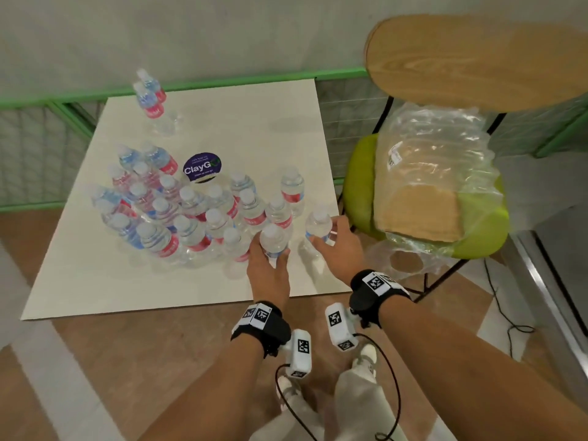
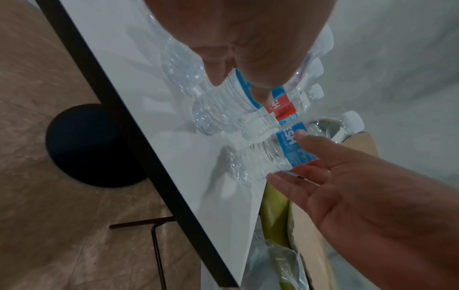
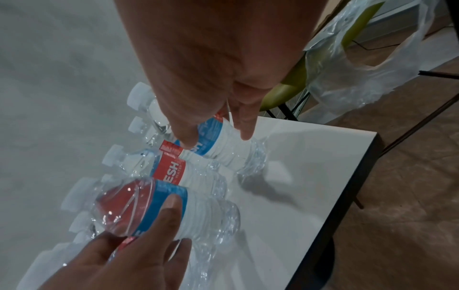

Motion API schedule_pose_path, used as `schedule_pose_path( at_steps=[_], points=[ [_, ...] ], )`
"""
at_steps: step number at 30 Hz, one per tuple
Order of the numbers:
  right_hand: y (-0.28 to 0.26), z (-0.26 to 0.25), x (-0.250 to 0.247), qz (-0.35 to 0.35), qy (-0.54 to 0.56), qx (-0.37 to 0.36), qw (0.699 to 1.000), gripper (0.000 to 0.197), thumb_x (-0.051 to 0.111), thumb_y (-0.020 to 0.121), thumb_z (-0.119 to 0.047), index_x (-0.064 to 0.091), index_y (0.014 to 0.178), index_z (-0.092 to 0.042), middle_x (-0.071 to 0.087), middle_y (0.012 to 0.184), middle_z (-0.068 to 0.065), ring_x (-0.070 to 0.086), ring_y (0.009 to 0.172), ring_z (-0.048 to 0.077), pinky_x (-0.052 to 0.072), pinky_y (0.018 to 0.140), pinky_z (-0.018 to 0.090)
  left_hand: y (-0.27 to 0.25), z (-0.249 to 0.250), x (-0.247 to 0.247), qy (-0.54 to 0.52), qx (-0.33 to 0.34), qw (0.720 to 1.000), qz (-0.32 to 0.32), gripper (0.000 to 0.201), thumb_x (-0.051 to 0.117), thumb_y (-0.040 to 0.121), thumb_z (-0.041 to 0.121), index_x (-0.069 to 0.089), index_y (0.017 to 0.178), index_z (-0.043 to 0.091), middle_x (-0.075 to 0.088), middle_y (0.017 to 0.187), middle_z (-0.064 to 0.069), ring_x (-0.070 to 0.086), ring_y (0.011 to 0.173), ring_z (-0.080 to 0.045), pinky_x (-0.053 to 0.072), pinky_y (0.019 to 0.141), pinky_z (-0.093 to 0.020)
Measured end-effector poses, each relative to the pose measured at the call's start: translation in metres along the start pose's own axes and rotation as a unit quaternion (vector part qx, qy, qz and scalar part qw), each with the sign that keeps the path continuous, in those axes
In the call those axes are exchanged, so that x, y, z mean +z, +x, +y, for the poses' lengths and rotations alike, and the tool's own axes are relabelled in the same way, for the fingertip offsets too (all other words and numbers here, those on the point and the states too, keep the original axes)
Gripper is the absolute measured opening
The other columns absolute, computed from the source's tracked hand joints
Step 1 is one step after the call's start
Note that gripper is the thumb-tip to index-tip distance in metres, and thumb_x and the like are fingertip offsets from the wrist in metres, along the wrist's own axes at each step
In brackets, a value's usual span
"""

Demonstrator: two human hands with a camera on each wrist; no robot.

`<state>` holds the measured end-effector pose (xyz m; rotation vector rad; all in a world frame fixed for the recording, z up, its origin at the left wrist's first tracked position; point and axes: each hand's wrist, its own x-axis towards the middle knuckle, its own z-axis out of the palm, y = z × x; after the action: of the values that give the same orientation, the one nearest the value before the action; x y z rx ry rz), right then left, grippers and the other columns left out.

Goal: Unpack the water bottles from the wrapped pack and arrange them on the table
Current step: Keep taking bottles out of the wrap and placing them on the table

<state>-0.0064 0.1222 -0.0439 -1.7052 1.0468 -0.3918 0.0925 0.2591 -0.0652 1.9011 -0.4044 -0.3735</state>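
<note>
Several clear water bottles (image 1: 178,211) with red and blue labels stand bunched on the white table (image 1: 254,128), and two more (image 1: 149,97) stand at its far left. My left hand (image 1: 270,249) grips an upright bottle (image 1: 273,237) near the table's front right. To its right, my right hand (image 1: 324,232) holds another upright bottle (image 1: 317,222) close to the table's right edge. The right wrist view shows the right-hand bottle (image 3: 223,143) standing on the table, with the left-hand bottle (image 3: 174,212) beside it. The empty plastic wrap (image 1: 436,160) lies on a chair.
The green chair (image 1: 359,186) with a wooden back (image 1: 477,62) stands right of the table and carries the wrap and a cardboard tray (image 1: 423,214). A round purple sticker (image 1: 202,167) marks the table's middle. A green railing (image 1: 222,79) runs behind.
</note>
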Motion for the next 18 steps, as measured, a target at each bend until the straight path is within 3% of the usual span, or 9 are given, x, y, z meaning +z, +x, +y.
schedule_pose_path(
  at_steps=[10, 15, 18],
  points=[
    [0.014, -0.007, -0.002, -0.031, -0.035, -0.02, 0.999, 0.056, 0.077, 0.084, -0.037, 0.046, 0.127, -0.021, 0.06, 0.116, -0.01, 0.058, 0.107, 0.009, 0.046, 0.085, 0.024, 0.009, 0.019, -0.011, 0.013, 0.023, 0.997, -0.07, 0.076, 0.07, 0.088, 0.032, 0.028, 0.151, 0.021, 0.047, 0.147, 0.006, 0.045, 0.135, -0.009, 0.041, 0.112, -0.04],
    [0.013, -0.026, -0.009, -0.019, -0.066, -0.038, 0.997, 0.073, 0.081, 0.077, -0.044, 0.043, 0.136, -0.025, 0.058, 0.121, -0.009, 0.054, 0.113, 0.007, 0.048, 0.093, 0.028, 0.011, 0.05, -0.038, 0.018, 0.075, 0.993, -0.085, 0.073, 0.07, 0.088, 0.034, 0.032, 0.15, 0.023, 0.044, 0.149, 0.01, 0.04, 0.136, 0.0, 0.034, 0.113, -0.023],
    [0.009, -0.046, -0.009, -0.004, -0.064, -0.06, 0.996, 0.071, 0.077, 0.079, -0.05, 0.043, 0.137, -0.026, 0.055, 0.127, -0.009, 0.05, 0.12, 0.006, 0.046, 0.099, 0.031, 0.012, 0.064, -0.057, 0.022, 0.096, 0.99, -0.101, 0.071, 0.068, 0.088, 0.042, 0.034, 0.149, 0.025, 0.044, 0.148, 0.013, 0.04, 0.137, 0.0, 0.034, 0.115, -0.029]
  ],
)
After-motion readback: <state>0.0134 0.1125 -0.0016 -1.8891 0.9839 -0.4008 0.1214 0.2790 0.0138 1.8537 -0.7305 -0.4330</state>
